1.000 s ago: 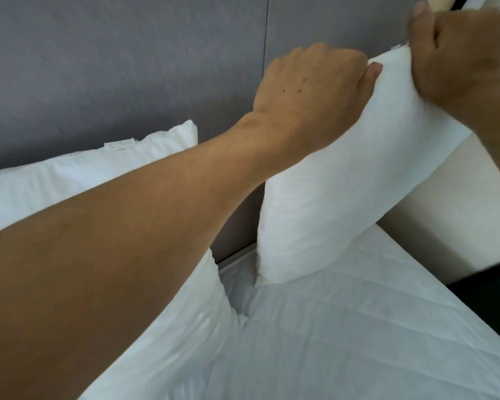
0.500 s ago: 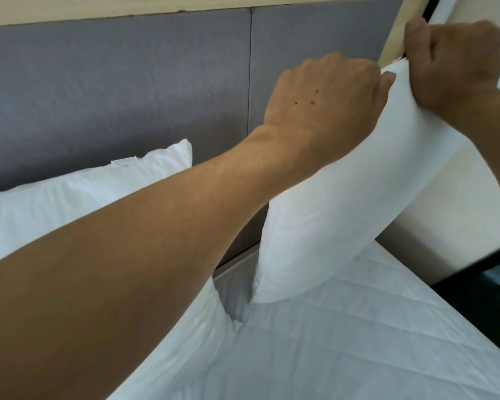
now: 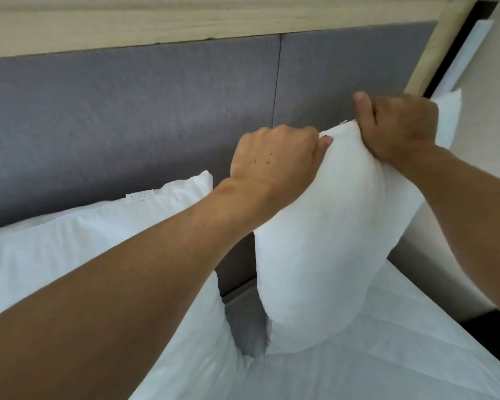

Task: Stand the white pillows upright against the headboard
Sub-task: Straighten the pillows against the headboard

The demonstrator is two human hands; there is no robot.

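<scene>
- Pinching the top edge, left hand (image 3: 274, 163) and right hand (image 3: 399, 128) each keep a clenched grip on the right pillow (image 3: 324, 249).
- It stands on the mattress (image 3: 387, 365) against the headboard (image 3: 127, 111).
- Soft and light, it probably slumps; upper corners suit holding.
- Left pillow (image 3: 84, 243) leans nearby.

The headboard (image 3: 127, 116) was grey cloth, matt and slightly fuzzy, framed above by pale, matt wood trim (image 3: 156, 27). The pillow (image 3: 324, 241) was smooth white cloth, as was the second pillow (image 3: 70, 241). The mattress cover (image 3: 387, 356) was white, matt, quilted fabric.
</scene>
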